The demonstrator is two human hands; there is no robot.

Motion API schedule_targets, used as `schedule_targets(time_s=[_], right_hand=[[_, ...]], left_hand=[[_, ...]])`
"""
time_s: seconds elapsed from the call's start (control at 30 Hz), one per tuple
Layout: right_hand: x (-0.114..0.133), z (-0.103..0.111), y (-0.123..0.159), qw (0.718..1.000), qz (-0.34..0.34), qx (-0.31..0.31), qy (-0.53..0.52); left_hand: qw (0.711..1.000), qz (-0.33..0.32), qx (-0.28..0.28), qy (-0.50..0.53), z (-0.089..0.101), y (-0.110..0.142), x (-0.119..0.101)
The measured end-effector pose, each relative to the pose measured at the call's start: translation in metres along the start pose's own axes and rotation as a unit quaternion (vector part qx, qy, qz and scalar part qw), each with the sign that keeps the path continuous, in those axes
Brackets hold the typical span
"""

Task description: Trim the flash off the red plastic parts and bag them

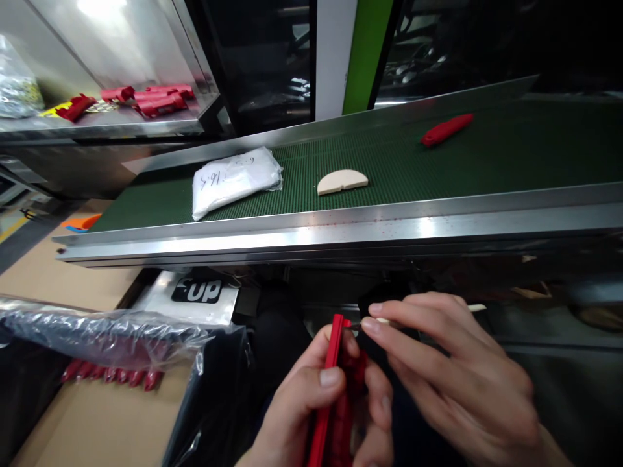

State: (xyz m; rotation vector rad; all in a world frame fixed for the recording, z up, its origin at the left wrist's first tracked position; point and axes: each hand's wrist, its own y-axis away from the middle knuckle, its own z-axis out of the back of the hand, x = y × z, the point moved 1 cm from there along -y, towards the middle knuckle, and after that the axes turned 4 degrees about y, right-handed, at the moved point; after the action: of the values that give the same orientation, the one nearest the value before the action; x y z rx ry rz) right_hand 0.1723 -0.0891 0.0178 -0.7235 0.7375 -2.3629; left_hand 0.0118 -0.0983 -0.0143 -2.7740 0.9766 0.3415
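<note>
My left hand (316, 402) is closed around a long red plastic part (331, 383), held upright below the conveyor's edge. My right hand (452, 370) pinches a thin pale stick-like tool (474, 309) between thumb and fingers, its dark tip touching the top of the red part. On the green conveyor belt (438, 168) lie another red part (445, 130), a beige half-disc (342, 181) and a white plastic bag (233, 180) with writing on it.
A steel shelf at upper left carries several red parts (156, 100). At lower left a cardboard box (97, 415) lined with clear plastic film (107, 334) holds more red parts (111, 375). A white sheet printed "up" (197, 292) lies under the conveyor's steel rail (341, 233).
</note>
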Motion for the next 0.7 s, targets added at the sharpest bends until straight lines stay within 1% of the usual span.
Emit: schedule_targets(time_s=[0.1, 0.33, 0.43, 0.47, 0.53, 0.6, 0.63, 0.7], right_hand=[[-0.001, 0.001, 0.004, 1.000, 0.004, 0.005, 0.015], [-0.003, 0.003, 0.018, 0.999, 0.004, 0.029, 0.031], [-0.004, -0.001, 0.022, 0.997, 0.018, 0.043, 0.056], [-0.005, -0.002, 0.023, 0.997, 0.023, 0.038, 0.064], [-0.006, -0.003, 0.025, 0.996, 0.023, 0.023, 0.077], [-0.006, 0.000, 0.026, 0.997, 0.019, 0.024, 0.077], [-0.007, 0.002, 0.025, 0.997, 0.012, 0.021, 0.077], [-0.008, 0.008, 0.023, 0.996, -0.013, -0.006, 0.083]], left_hand=[[1.000, -0.008, 0.001, 0.006, 0.000, 0.000, 0.001], [1.000, 0.002, -0.015, 0.028, -0.001, 0.000, 0.002], [0.999, 0.041, -0.020, 0.029, 0.001, 0.000, 0.006], [0.997, 0.060, -0.025, 0.029, 0.002, 0.000, 0.008], [0.995, 0.078, -0.034, 0.042, 0.004, 0.001, 0.011], [0.992, 0.089, -0.055, 0.077, 0.007, 0.004, 0.013], [0.987, 0.095, -0.079, 0.101, 0.009, 0.006, 0.014], [0.975, 0.112, -0.129, 0.144, 0.012, 0.010, 0.014]])
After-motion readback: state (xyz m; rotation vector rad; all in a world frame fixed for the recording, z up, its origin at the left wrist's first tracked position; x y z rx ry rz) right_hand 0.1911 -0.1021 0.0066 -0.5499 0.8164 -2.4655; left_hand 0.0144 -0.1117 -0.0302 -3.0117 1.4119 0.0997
